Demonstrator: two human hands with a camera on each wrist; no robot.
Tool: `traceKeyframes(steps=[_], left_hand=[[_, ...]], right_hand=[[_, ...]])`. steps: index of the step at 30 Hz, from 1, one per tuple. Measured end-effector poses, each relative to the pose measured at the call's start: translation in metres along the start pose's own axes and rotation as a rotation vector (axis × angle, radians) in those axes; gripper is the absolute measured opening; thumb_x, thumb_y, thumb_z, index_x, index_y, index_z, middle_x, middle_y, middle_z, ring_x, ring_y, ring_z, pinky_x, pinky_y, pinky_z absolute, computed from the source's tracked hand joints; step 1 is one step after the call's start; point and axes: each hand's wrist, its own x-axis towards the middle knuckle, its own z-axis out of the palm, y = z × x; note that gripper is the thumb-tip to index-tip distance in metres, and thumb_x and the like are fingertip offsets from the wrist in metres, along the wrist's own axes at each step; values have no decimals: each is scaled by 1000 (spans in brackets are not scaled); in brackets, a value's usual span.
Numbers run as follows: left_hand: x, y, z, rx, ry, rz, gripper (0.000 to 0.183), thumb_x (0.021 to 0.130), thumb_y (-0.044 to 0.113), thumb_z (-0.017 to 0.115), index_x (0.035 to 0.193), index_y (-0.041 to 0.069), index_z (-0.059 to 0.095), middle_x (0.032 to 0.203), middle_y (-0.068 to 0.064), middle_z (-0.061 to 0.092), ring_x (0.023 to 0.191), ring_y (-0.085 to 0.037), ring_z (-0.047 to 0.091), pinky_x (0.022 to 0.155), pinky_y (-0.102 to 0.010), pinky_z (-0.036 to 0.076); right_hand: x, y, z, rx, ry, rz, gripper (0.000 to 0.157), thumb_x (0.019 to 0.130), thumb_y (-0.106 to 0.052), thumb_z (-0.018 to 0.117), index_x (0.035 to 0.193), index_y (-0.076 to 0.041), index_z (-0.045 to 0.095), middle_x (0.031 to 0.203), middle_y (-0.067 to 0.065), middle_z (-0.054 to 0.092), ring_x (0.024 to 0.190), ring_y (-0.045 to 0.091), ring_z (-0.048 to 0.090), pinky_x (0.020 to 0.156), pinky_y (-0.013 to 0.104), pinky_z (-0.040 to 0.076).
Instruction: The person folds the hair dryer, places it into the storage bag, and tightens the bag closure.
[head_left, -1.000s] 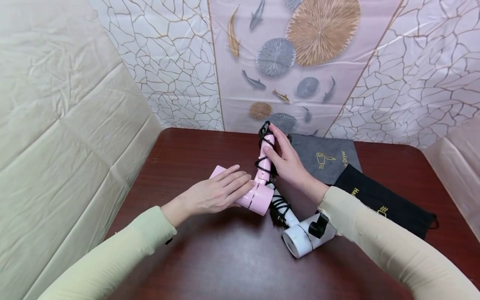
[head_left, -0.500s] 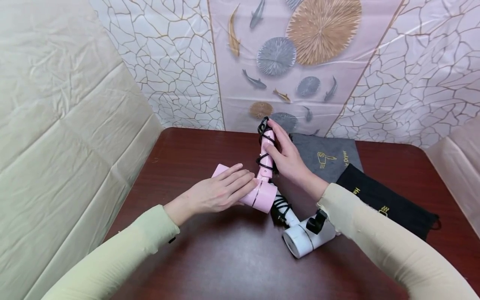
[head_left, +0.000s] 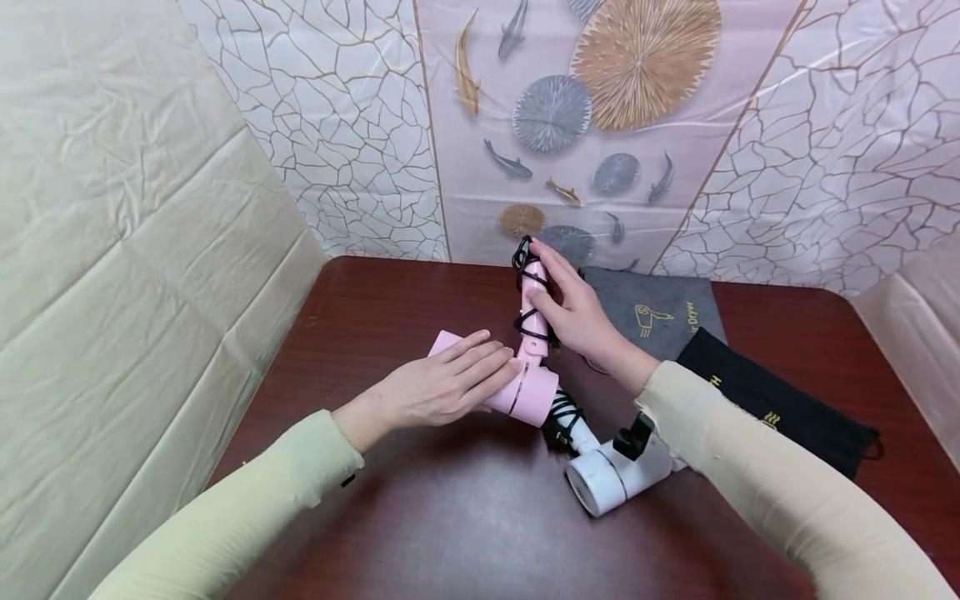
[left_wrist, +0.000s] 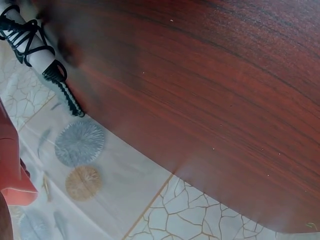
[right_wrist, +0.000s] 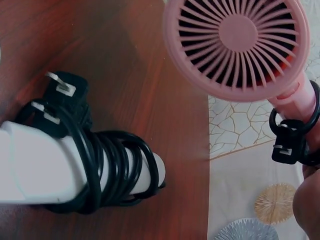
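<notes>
A pink hair dryer is held up over the table, black cord wound round its handle. My left hand holds the barrel, its fingers laid across the top and the thumb hidden. My right hand grips the handle between thumb and fingers. In the right wrist view the slatted round end of the pink hair dryer faces the camera. Just beyond, in the head view, lies a white hair dryer on the table, partly behind the right wrist's black mount. Its cord-wrapped handle also shows in the right wrist view.
A grey cloth bag printed with a hair dryer lies at the back right of the brown table. A black drawstring bag overlaps its front corner, partly under the right sleeve. Patterned and pale cloths hang around the table.
The pink hair dryer has shifted slightly to the right with both hands on it. The white hair dryer and the bags have stayed in place.
</notes>
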Motion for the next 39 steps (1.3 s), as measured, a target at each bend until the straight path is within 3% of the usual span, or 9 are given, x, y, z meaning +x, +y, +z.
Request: traceKeyframes(steps=[7,15,22,39], left_hand=[[4,-2,-1,35,-23,52,48,116,24,35,153,-1,52,150,-20,60,140,-33,58,127,-48,34],[2,-4,-6,25,-28,48,47,115,22,38,154,-1,51,152,-19,58,142,-32,56,126,-48,34],[2,-5,-10,7,4,29,49,116,27,37,153,-2,52,151,-19,59,141,-32,57,126,-48,35],[2,-5,-7,39,63,94,49,115,28,41,152,-3,53,150,-22,59,140,-33,58,125,-48,37]], right_hand=[[5,-8,6,-74,-122,-77,60,108,-12,58,166,-12,41,171,11,39,157,28,37,126,50,32],[1,-13,1,-140,-227,-101,64,112,-19,53,170,-10,27,178,4,21,163,23,22,129,52,26],[-7,-16,-2,-182,-253,-145,65,112,-21,53,170,-12,26,179,1,17,164,19,19,129,51,26],[-8,-20,6,-159,-322,-171,56,112,-14,50,167,-7,36,176,3,27,162,20,26,130,44,26]])
